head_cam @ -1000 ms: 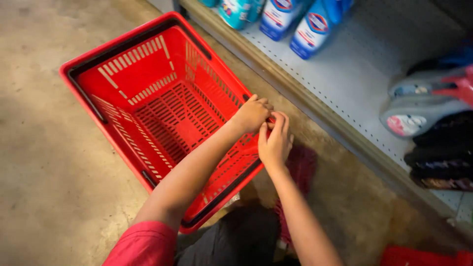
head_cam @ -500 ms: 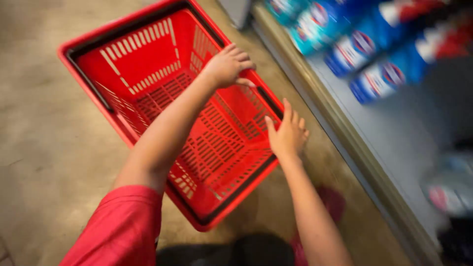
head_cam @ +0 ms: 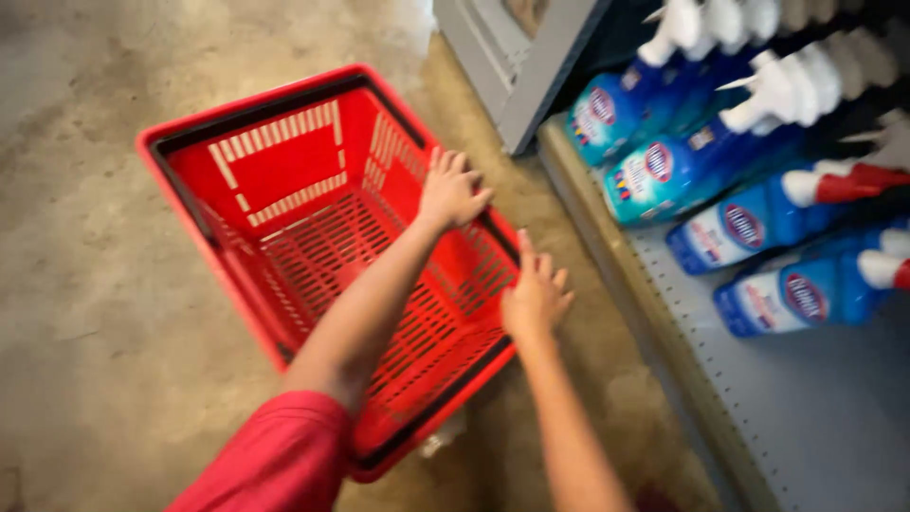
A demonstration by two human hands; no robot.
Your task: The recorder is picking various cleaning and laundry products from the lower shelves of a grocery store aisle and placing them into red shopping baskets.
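While crouched over a concrete floor, seen from the head camera: left hand lying flat on the far right rim of a red plastic shopping basket, fingers spread and loose, pinching nothing. Right hand just beside that same rim, a little nearer the body, fingers splayed and open, holding nothing; touching the basket edge or hovering just off it, cannot tell through the blur. Basket under and to the left of both hands, sitting on the floor, tilted corner-on, black trim round its top, slotted walls and a grid bottom, nothing inside. Red sleeve on the left arm, low in the picture. Right of the right hand, well apart, a grey perforated shelf carrying blue spray bottles lying in rows, most with white trigger heads, one with a red head. Beyond the left hand, a grey upright post of the shelving.
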